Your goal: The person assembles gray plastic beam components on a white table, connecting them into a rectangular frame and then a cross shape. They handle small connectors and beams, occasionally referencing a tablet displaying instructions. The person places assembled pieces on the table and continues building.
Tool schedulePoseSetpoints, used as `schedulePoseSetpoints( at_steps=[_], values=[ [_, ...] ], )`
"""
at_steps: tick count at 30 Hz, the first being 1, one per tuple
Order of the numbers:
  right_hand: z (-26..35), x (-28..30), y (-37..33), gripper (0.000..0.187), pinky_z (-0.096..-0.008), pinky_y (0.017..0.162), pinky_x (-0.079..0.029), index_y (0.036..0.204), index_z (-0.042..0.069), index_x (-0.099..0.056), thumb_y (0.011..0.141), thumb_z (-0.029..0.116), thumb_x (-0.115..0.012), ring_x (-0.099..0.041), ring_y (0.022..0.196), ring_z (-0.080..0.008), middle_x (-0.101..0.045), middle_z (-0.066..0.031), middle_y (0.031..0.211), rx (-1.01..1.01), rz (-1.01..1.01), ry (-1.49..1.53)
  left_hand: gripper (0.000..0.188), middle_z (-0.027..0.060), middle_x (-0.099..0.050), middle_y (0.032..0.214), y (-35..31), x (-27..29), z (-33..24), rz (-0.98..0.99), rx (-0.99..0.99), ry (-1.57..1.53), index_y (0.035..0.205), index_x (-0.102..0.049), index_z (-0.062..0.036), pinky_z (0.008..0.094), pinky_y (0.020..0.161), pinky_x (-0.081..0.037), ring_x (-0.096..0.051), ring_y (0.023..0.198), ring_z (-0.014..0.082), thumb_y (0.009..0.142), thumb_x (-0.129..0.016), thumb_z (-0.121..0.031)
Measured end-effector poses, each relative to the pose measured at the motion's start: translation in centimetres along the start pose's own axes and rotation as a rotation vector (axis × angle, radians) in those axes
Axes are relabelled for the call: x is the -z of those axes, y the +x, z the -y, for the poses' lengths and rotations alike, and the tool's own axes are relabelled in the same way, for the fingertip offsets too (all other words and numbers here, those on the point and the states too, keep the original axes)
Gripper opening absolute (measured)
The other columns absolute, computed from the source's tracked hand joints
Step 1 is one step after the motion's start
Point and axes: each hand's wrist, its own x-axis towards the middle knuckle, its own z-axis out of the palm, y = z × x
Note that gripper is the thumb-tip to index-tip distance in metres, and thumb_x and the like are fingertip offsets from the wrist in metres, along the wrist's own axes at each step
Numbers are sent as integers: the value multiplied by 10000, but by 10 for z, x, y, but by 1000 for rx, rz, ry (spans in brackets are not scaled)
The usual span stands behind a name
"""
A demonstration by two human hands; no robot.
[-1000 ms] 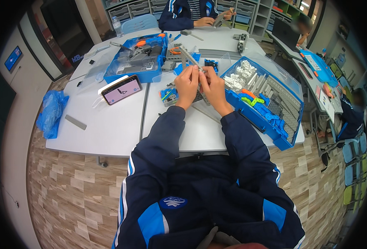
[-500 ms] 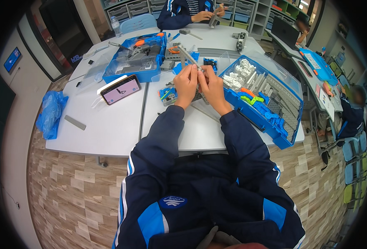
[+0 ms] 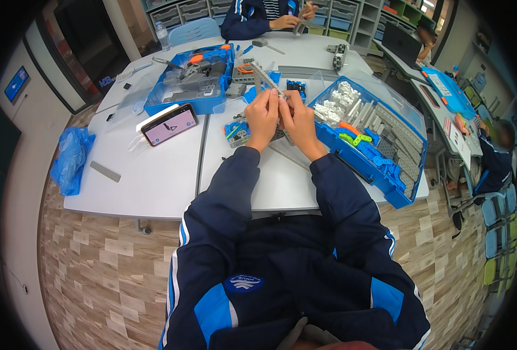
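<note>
Beam [image 3: 264,76], slim, straight, grey and metal-looking, slants from upper left toward lower right at upper centre of the frame; left hand [image 3: 261,121] and right hand [image 3: 297,121] pinch it together, neither nearer, its free end jutting up-left beyond them.

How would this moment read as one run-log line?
left hand: gripping grey beam assembly | right hand: gripping same assembly | to right: open blue parts case | to left: phone

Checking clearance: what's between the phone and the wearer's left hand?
Head view: between the phone and left hand lie the table seam, then a small parts box near the hand; contact unclear.
</note>
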Motion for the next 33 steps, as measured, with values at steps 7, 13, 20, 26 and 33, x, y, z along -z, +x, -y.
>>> schedulePoseSetpoints(
  at_steps=[7,13,20,26,33],
  values=[
    [0,0,0,171,-278,446,-435,1156,-12,-562,1042,115,-559,-619,496,-125,-647,-84,658,3,4,-16,314,128,-606,687,0,-1,3,13,10,4,791,-600,-14,404,535,-412,-544,552,282,1032,-557,-210],
    [1,0,0,168,-276,450,-438,1151,-9,-562,1042,119,-559,-625,500,-126,-655,-85,665,3,3,-17,316,135,-609,696,0,0,2,14,4,14,798,-598,-12,409,541,-420,-553,561,295,1036,-549,-213],
    [1,1,0,161,-295,454,-477,1130,13,-563,1038,145,-570,-672,522,-177,-681,-107,690,-1,1,-19,315,139,-612,702,-1,0,0,10,5,11,798,-595,-10,411,545,-426,-557,565,301,1036,-545,-210],
    [0,1,0,170,-310,453,-500,1126,16,-562,1036,160,-575,-697,535,-210,-692,-124,707,-2,1,-25,313,136,-609,698,-1,-1,2,6,5,12,793,-590,-9,415,541,-421,-555,563,305,1033,-546,-205],
    [1,1,0,166,-314,450,-503,1128,17,-560,1037,156,-571,-701,540,-215,-694,-126,715,4,6,-32,326,141,-601,692,0,-1,3,8,-5,15,779,-575,-7,423,538,-416,-552,561,313,1034,-546,-208]
  ],
)
